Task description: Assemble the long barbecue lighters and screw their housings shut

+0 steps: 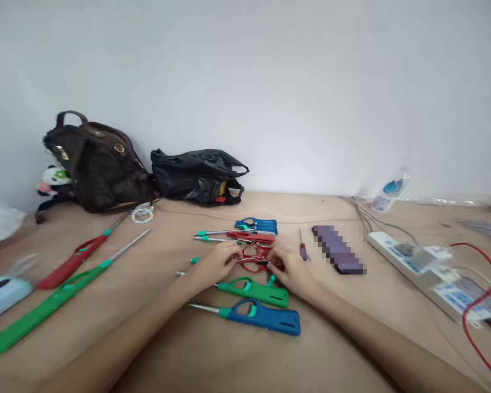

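My left hand [223, 263] is closed in a pinch at the middle of the table, over the left side of some red lighter parts [251, 252]. Opposite it, my right hand [288, 268] pinches at the right side of those parts, where thin wires and a small dark piece show between the hands. What exactly each hand's fingertips hold is too small to make out. Nearer to me lie a green lighter [262, 292] and a blue lighter [270, 319]. Beyond the hands are a red lighter [262, 237] and blue lighter parts [265, 225].
A long red lighter [69, 267] and green lighter [45, 308] lie left, near a bracelet [142, 214]. Behind stand a dark bag [102, 169] and black plastic bag [192, 177]. To the right are a screwdriver [303, 251], phone [339, 250] and power strip [413, 273] with cables.
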The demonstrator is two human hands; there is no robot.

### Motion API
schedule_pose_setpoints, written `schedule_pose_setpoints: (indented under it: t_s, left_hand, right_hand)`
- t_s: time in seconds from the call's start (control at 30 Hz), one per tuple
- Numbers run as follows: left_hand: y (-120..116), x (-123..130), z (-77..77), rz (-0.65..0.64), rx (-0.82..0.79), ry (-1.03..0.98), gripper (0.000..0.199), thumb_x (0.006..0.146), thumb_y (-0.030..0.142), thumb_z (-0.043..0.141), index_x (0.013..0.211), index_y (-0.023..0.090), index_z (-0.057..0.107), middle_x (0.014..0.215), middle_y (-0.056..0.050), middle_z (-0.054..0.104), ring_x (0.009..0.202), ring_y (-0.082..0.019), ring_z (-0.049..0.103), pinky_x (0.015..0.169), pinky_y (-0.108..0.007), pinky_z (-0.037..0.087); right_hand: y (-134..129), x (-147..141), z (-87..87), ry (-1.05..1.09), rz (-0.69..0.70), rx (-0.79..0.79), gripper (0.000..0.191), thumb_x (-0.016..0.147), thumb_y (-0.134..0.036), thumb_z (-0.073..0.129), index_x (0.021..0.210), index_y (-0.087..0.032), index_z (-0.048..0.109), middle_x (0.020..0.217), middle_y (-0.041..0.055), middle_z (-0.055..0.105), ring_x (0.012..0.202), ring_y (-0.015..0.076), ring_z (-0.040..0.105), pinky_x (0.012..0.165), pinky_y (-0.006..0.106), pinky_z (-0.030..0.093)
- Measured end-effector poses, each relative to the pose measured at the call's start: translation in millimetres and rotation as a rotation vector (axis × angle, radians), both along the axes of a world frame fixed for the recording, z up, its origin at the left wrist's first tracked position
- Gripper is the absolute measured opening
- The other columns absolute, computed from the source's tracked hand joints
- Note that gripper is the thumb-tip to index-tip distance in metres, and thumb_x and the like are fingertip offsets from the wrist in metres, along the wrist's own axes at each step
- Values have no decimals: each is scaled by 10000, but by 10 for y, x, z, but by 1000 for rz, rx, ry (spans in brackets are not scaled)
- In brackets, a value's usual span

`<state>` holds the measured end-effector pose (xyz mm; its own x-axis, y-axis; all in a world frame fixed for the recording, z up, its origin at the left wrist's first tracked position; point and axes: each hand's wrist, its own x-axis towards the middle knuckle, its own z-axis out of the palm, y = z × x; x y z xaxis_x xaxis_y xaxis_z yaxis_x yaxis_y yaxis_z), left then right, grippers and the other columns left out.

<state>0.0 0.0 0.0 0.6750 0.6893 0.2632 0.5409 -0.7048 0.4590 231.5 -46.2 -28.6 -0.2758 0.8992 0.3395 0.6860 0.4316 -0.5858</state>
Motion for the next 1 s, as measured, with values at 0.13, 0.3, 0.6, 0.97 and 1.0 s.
schedule_pose_setpoints:
  t_s: [0.13, 0.3, 0.6, 0.97, 1.0]
  left_hand:
    - [-7, 15, -11, -13, 17, -23, 221, 792, -24, 468, 794, 174, 566, 834, -20, 584, 853, -184, 562, 772, -269, 439]
    - [13, 5, -34, -16, 23, -29, 248, 760, -49, 465, 793, 172, 571, 832, -16, 594, 851, -184, 569, 763, -269, 438]
    - [67, -36, -9, 13, -59, -119, 215, 745, -5, 512, 803, 170, 622, 831, -11, 642, 788, -165, 601, 725, -257, 460]
    - [331, -163, -7, 225, 185, 57, 148, 783, 49, 542, 796, 161, 638, 866, -44, 639, 850, -213, 603, 766, -306, 453]
    - [342, -173, -18, 216, 205, 89, 146, 791, 53, 543, 788, 162, 641, 864, -48, 639, 851, -212, 602, 763, -302, 451]
  right_hand:
    - [14, 3, -3, 3, 37, 51, 166, 785, -34, 503, 787, -200, 492, 850, 38, 571, 814, 192, 538, 705, 292, 431]
    - [28, 4, -37, 3, 39, 52, 149, 806, -50, 504, 806, -199, 519, 867, 43, 579, 834, 194, 549, 730, 301, 450]
    - [22, -2, -18, -23, 35, 59, 162, 790, -32, 531, 827, -182, 578, 927, 65, 595, 878, 204, 569, 767, 322, 473]
    - [25, -16, -2, -32, 24, 37, 169, 778, -30, 533, 812, -187, 586, 928, 59, 598, 886, 200, 572, 763, 312, 473]
    - [23, -17, -2, -31, 23, 37, 167, 779, -31, 534, 811, -187, 585, 929, 59, 598, 887, 199, 573, 766, 312, 473]
